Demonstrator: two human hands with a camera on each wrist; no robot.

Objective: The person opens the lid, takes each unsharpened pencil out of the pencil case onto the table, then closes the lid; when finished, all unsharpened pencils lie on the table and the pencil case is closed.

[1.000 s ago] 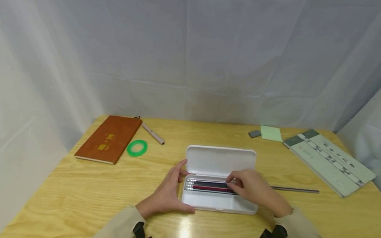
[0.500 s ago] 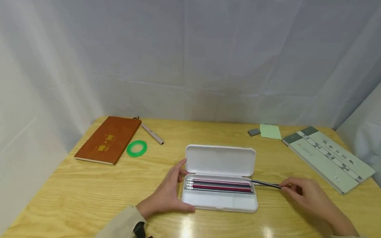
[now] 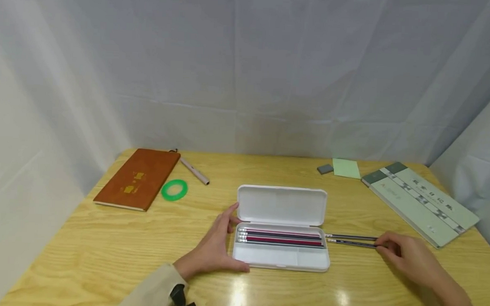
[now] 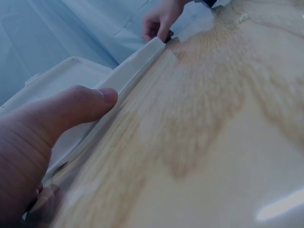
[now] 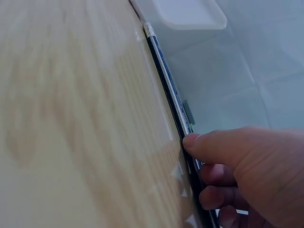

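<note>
While the wooden bench (image 3: 103, 256) carries everything, a white pencil case (image 3: 281, 258) lies open at its middle, lid (image 3: 282, 204) up, several pencils (image 3: 280, 237) in the rear compartment. Left hand (image 3: 215, 246) rests against the case's left end, fingers relaxed and straight, thumb along the front edge. Right hand (image 3: 411, 260) sits right of the case, fingers pinching a dark pencil (image 3: 351, 243) lying on the bench, its eraser end just beside the case.
</note>
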